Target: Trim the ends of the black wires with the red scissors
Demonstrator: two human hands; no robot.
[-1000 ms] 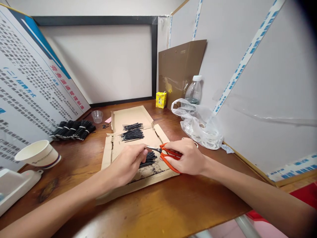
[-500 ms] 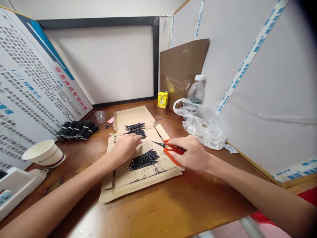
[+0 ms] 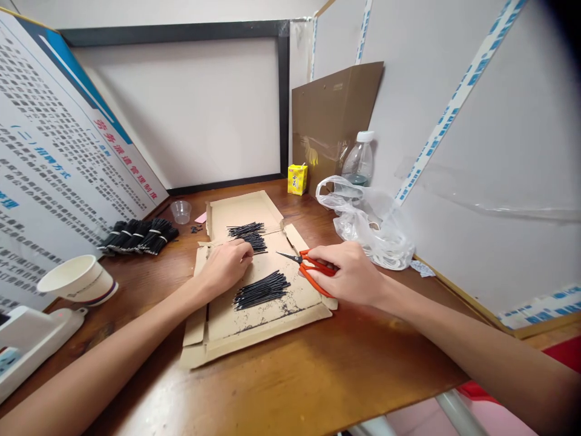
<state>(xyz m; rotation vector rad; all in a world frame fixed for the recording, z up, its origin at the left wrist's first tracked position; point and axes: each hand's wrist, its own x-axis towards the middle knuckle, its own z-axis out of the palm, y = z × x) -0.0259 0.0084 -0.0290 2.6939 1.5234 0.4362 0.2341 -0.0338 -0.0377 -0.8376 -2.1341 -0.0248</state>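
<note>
My right hand (image 3: 351, 272) grips a pair of orange-handled scissors (image 3: 313, 272), their slim dark blades apart and pointing left over the cardboard (image 3: 218, 209). My left hand (image 3: 227, 264) rests at the middle pile of thin black wires (image 3: 255, 242), fingers curled and partly hiding it; anything between the fingertips is hidden. Just beyond lies another small pile of black wires (image 3: 245, 229). Closer to me, a larger pile of black wires (image 3: 262, 289), some with pale ends, is fanned across the cardboard, with dark crumbs scattered beside it.
Banded black bundles (image 3: 136, 235) lie at the left, near a paper cup (image 3: 79, 280), a white device (image 3: 39, 345) and a clear plastic cup (image 3: 181, 212). A yellow box (image 3: 297, 180), a bottle (image 3: 358, 160) and a plastic bag (image 3: 372, 224) stand at the back right. Upright panels enclose the table.
My left hand has drawn slightly left and back, its fingers more curled, showing more of the middle pile. The scissors stay nearly in place; the whole view has shifted a little.
</note>
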